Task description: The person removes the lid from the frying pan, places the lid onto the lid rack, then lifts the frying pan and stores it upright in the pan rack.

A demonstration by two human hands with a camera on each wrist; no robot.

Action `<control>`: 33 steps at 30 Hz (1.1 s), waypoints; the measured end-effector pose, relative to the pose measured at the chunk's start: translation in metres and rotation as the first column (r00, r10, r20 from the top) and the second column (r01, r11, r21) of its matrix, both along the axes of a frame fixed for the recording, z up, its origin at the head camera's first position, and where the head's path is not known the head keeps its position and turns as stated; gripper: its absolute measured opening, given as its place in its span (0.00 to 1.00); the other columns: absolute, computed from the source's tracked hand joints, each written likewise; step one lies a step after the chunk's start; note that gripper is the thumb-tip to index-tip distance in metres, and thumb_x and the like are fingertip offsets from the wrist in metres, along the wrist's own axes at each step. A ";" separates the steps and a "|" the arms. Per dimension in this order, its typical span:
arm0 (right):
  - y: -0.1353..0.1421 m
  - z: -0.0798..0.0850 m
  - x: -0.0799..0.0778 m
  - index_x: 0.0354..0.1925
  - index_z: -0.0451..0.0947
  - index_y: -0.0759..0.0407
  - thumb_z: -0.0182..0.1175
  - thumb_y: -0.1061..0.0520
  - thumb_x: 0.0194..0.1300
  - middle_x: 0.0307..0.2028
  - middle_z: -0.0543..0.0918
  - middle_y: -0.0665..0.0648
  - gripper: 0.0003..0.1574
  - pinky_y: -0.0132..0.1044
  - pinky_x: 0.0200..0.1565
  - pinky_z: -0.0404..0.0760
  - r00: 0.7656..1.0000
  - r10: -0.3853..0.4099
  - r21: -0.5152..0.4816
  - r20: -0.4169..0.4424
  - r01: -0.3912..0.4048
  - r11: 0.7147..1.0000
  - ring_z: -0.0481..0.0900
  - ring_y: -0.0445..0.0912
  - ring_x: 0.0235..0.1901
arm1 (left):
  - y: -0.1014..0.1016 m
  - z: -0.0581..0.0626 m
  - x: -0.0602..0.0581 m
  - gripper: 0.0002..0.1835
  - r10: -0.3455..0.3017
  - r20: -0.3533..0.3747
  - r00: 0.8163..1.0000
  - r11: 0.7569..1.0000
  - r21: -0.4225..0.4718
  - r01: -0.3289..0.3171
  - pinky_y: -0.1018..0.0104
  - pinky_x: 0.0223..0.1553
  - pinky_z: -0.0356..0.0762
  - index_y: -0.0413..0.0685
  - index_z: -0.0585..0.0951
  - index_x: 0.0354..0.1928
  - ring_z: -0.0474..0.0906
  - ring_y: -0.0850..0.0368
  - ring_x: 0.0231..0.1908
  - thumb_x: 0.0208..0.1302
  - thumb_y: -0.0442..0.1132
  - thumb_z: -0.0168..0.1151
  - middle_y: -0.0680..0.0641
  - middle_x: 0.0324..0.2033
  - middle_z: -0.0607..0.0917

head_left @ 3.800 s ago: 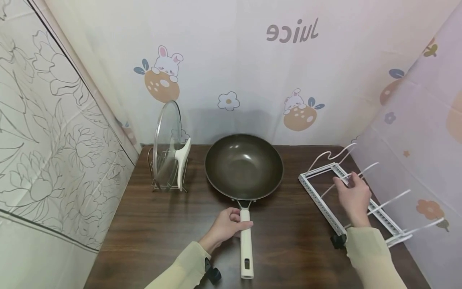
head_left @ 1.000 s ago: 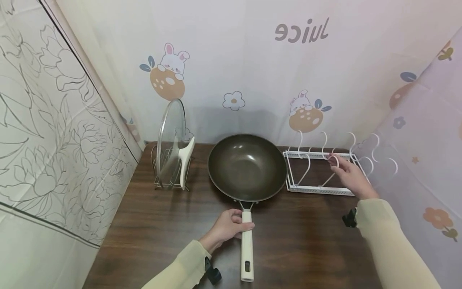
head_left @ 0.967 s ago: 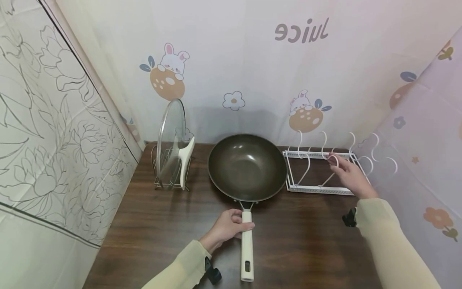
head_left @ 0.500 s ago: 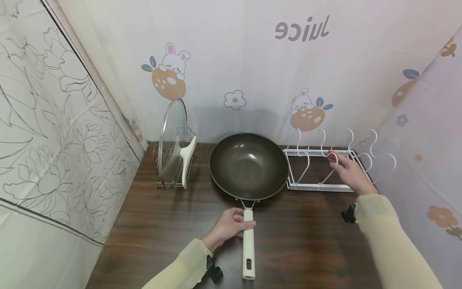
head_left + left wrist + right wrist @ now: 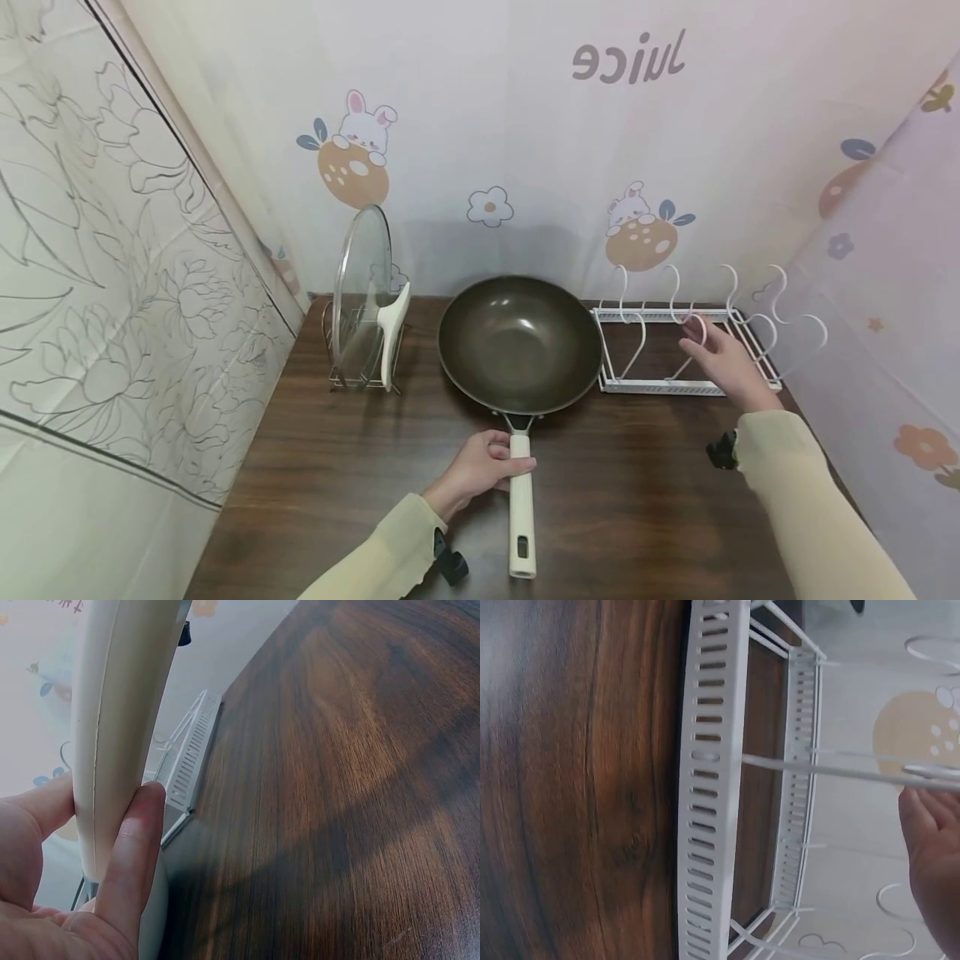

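head view: left hand (image 5: 477,468) pinches the handle (image 5: 522,504) of the pan (image 5: 519,342), just beyond its fingers; right hand (image 5: 726,362) grips the white rack (image 5: 660,387) beneath its fingers. rack seems placed; pan is not yet in it.

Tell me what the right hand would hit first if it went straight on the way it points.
The right hand would likely meet a curved wire divider of the white rack, second from left in the head view, perhaps already touching it; depth is unclear.
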State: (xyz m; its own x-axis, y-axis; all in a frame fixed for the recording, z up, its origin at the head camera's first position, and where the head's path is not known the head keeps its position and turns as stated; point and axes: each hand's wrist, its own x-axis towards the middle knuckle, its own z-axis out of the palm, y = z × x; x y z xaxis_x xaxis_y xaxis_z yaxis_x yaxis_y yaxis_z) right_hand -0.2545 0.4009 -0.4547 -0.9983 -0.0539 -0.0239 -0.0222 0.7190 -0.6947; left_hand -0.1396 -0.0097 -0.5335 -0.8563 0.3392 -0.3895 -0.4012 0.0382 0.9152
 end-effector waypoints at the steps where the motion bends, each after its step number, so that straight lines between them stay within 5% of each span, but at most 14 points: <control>1: -0.001 0.000 0.002 0.81 0.51 0.63 0.49 0.40 0.81 0.75 0.64 0.73 0.45 0.41 0.73 0.72 1.000 -0.008 -0.007 0.013 0.008 1.000 0.63 0.70 0.73 | 0.000 0.001 0.000 0.34 -0.003 0.003 1.000 1.000 0.005 0.003 0.59 0.35 0.91 0.30 0.71 0.62 0.86 0.58 0.31 0.59 0.36 0.77 0.42 0.39 0.88; 4: -0.004 0.001 0.007 0.82 0.47 0.63 0.51 0.38 0.80 0.76 0.61 0.74 0.48 0.68 0.70 0.65 0.999 -0.035 -0.008 0.021 0.035 0.999 0.62 0.73 0.73 | 0.001 0.003 0.000 0.34 -0.007 0.010 1.000 1.000 0.011 0.007 0.60 0.35 0.91 0.30 0.70 0.62 0.87 0.58 0.31 0.59 0.36 0.77 0.42 0.40 0.88; 6: -0.005 0.002 0.013 0.82 0.46 0.63 0.51 0.38 0.79 0.75 0.61 0.75 0.50 0.70 0.69 0.65 0.998 -0.062 0.013 0.013 0.062 0.998 0.63 0.74 0.72 | 0.003 0.004 0.001 0.35 -0.009 0.015 1.000 1.000 0.011 0.009 0.61 0.35 0.91 0.30 0.70 0.63 0.87 0.57 0.31 0.59 0.36 0.77 0.41 0.40 0.88; 19: -0.013 0.011 0.061 0.78 0.43 0.76 0.54 0.39 0.78 0.73 0.60 0.82 0.55 0.70 0.66 0.67 0.995 -0.088 0.054 0.039 0.086 0.995 0.63 0.77 0.70 | 0.019 0.003 0.005 0.37 0.025 0.017 1.000 0.998 0.055 -0.026 0.59 0.37 0.91 0.30 0.67 0.65 0.87 0.55 0.34 0.59 0.35 0.76 0.40 0.40 0.87; 33: -0.095 0.003 0.111 0.74 0.61 0.75 0.59 0.48 0.77 0.67 0.76 0.72 0.42 0.48 0.63 0.82 0.986 0.140 -0.001 0.088 -0.140 0.990 0.78 0.65 0.66 | 0.039 0.001 0.005 0.35 0.061 0.022 0.998 0.995 0.078 -0.063 0.59 0.36 0.91 0.31 0.67 0.62 0.87 0.56 0.32 0.59 0.34 0.76 0.41 0.40 0.86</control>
